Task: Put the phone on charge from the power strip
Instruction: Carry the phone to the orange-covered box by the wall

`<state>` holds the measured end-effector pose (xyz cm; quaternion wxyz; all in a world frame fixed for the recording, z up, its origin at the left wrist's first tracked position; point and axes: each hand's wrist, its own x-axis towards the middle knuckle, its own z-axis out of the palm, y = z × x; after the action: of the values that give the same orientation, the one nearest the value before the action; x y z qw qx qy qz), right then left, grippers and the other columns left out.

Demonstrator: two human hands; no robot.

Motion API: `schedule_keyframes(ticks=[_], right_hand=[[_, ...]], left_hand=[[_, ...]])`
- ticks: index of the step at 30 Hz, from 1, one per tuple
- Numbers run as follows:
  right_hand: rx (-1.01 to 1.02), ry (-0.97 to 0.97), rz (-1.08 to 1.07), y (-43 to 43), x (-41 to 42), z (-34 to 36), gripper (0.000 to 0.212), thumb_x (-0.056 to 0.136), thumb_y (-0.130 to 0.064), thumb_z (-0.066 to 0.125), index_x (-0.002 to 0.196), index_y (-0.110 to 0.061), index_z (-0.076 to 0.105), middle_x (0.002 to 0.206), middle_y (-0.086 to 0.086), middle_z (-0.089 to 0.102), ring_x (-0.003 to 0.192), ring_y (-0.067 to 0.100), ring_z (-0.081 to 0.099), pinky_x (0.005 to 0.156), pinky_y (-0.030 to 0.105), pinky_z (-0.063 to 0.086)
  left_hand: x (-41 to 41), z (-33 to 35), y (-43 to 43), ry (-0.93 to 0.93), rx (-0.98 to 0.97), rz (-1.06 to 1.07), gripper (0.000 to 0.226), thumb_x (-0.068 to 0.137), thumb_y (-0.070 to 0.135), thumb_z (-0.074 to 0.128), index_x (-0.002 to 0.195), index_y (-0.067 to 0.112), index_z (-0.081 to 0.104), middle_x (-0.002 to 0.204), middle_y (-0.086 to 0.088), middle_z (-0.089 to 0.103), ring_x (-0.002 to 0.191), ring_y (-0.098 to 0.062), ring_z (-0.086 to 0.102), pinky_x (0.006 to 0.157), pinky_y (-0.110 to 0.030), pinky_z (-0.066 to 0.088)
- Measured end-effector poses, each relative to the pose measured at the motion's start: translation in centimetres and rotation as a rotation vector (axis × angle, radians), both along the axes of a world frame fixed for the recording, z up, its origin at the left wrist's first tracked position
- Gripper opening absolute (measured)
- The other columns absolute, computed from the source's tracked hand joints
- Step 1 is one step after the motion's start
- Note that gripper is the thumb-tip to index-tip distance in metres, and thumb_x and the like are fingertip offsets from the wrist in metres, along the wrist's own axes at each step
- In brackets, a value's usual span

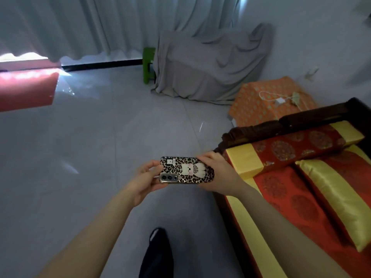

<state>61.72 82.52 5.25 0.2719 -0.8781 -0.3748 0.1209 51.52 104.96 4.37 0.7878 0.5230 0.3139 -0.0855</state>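
**Inspector:** Fingers (155,165) of the left hand (145,180) grip the camera end of the phone (186,170); the right hand (217,172) clasps the other end. Phone held level over the floor (100,147), back facing up.

**Clerk:** Surface and room?

**Inspector:** Grey glossy tiles. Pale curtains (120,23) at the rear, a grey draped cloth (210,67) over furniture, a green stool (148,63) beside it. Red-and-yellow cushions (291,157) on a dark wooden seat at right. Beyond it, an orange patterned cloth (259,109) carries a white charger (280,101) with cable, touching a pale power strip (296,97).

**Clerk:** Any writing?

**Inspector:** None legible. Leopard-print case, white cartoon figure.
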Motion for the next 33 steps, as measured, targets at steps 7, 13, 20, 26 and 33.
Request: schedule_keyframes(ticks=[7, 13, 20, 26, 33], right_hand=[[0.036, 0.017, -0.105, 7.1, 14.3, 0.8, 0.078, 0.062, -0.026, 0.083, 0.131, -0.009, 0.049, 0.127, 0.009, 0.051, 0.117, 0.02, 0.046, 0.099, 0.026, 0.035], [0.076, 0.001, -0.218, 9.9, 28.1, 0.2, 0.078, 0.063, -0.025, 0.082, 0.132, -0.009, 0.049, 0.126, 0.011, 0.051, 0.117, 0.024, 0.045, 0.1, 0.028, 0.034], [0.027, -0.076, -0.334, 9.9, 46.7, 0.6, 0.082, 0.063, -0.03, 0.082, 0.135, -0.011, 0.047, 0.135, 0.011, 0.048, 0.125, 0.026, 0.041, 0.106, 0.034, 0.031], [0.008, -0.076, -0.423, 7.3, 57.3, 1.9, 0.083, 0.059, -0.026, 0.084, 0.132, -0.008, 0.05, 0.128, 0.015, 0.052, 0.119, 0.031, 0.045, 0.103, 0.033, 0.032], [0.032, -0.117, -0.667, 1.9, 67.6, 1.0, 0.082, 0.059, -0.029, 0.083, 0.133, -0.012, 0.05, 0.125, 0.012, 0.054, 0.116, 0.027, 0.046, 0.099, 0.026, 0.03]], left_hand=[[17.1, 1.5, 8.2, 0.032, 0.044, -0.11, 0.009, 0.091, 0.01, 0.05, 0.088, 0.014, 0.057, 0.082, -0.007, 0.066, 0.062, -0.017, 0.068, 0.063, -0.031, 0.059], [34.5, 1.9, 11.9, 0.004, 0.099, -0.254, 0.006, 0.09, 0.01, 0.052, 0.09, 0.012, 0.058, 0.083, -0.009, 0.066, 0.064, -0.018, 0.07, 0.068, -0.034, 0.06], [55.8, 1.6, 12.6, -0.003, 0.073, -0.362, 0.008, 0.089, 0.011, 0.055, 0.094, 0.012, 0.061, 0.077, -0.005, 0.073, 0.07, -0.021, 0.072, 0.067, -0.034, 0.06], [69.2, 2.0, 10.4, 0.016, 0.022, -0.501, 0.009, 0.089, 0.012, 0.056, 0.094, 0.012, 0.063, 0.082, -0.007, 0.073, 0.073, -0.021, 0.072, 0.061, -0.032, 0.058], [85.9, 0.3, 3.3, -0.017, 0.054, -0.758, 0.008, 0.089, 0.012, 0.054, 0.089, 0.016, 0.061, 0.072, 0.0, 0.074, 0.064, -0.016, 0.071, 0.056, -0.03, 0.058]])
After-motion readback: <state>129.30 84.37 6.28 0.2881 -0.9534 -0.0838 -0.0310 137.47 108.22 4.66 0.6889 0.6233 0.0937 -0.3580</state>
